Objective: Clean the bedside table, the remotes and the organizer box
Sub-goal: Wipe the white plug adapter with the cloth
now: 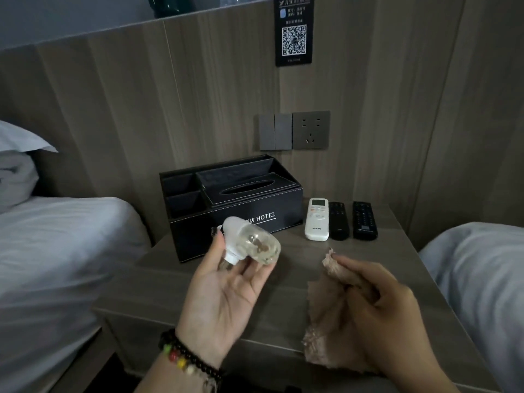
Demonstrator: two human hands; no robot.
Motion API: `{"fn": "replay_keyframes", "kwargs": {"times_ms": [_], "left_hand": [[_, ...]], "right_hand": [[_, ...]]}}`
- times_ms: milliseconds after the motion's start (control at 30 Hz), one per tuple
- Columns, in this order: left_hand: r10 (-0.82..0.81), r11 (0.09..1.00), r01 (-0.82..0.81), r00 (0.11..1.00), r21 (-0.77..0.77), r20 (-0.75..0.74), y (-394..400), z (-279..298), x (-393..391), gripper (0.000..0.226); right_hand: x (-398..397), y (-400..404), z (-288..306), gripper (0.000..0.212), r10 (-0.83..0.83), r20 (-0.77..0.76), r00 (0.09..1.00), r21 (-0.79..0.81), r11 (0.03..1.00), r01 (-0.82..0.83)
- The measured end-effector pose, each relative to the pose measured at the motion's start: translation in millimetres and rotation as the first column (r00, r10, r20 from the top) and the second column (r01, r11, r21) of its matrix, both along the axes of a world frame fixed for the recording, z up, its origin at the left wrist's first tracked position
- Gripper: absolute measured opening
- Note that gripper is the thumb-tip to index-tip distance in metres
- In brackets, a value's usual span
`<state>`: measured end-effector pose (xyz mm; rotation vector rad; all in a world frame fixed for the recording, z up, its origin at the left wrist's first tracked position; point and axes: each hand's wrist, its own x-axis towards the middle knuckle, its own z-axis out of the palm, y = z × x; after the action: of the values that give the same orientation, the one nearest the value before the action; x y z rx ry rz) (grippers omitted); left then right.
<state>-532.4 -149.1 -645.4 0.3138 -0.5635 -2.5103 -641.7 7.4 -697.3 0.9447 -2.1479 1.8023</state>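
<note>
My left hand (224,290) is palm up over the bedside table (283,279) and holds a small clear spray bottle (252,245) with a white cap, tilted on its side. My right hand (380,307) grips a crumpled beige cloth (329,302) above the table's front right part. The black leather organizer box (255,219), marked HOTEL, stands at the back left of the table with its compartments bare. To its right lie a white remote (317,219) and two black remotes (338,221) (364,221), side by side.
A bed with white sheets (56,251) borders the table on the left, and another bed (482,279) on the right. Behind the table, the wood wall panel carries a switch and socket plate (295,131) and a black QR sign (294,31).
</note>
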Motion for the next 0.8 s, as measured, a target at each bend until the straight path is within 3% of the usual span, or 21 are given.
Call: {"fn": "replay_keyframes", "kwargs": {"times_ms": [167, 333, 400, 467, 533, 800], "left_hand": [[-0.108, 0.992, 0.105, 0.994, -0.075, -0.029, -9, -12, 2, 0.043], [-0.295, 0.939, 0.283, 0.955, -0.196, -0.035, -8, -29, 4, 0.06], [-0.324, 0.927, 0.31, 0.946, -0.21, -0.031, -4, -35, 2, 0.056], [-0.32, 0.92, 0.307, 0.947, -0.244, -0.014, 0, -39, -2, 0.053], [-0.284, 0.909, 0.278, 0.958, -0.311, 0.026, 4, -42, -5, 0.057], [-0.225, 0.817, 0.251, 0.968, -0.519, 0.114, 16, -43, -11, 0.055]], "right_hand": [[0, -1, 2, 0.06, 0.004, 0.017, 1.0, 0.006, 1.0, -0.004], [7, -3, 8, 0.051, -0.057, -0.021, 0.998, -0.045, 0.997, 0.056], [16, -5, 12, 0.033, -0.119, -0.175, 0.977, -0.092, 0.99, 0.104], [27, -8, 14, 0.032, -0.184, -0.365, 0.913, -0.096, 0.982, 0.16], [37, -12, 12, 0.033, -0.218, -0.455, 0.863, -0.109, 0.976, 0.189], [34, -17, 13, 0.038, -0.257, -0.343, 0.903, -0.13, 0.966, 0.226]]}}
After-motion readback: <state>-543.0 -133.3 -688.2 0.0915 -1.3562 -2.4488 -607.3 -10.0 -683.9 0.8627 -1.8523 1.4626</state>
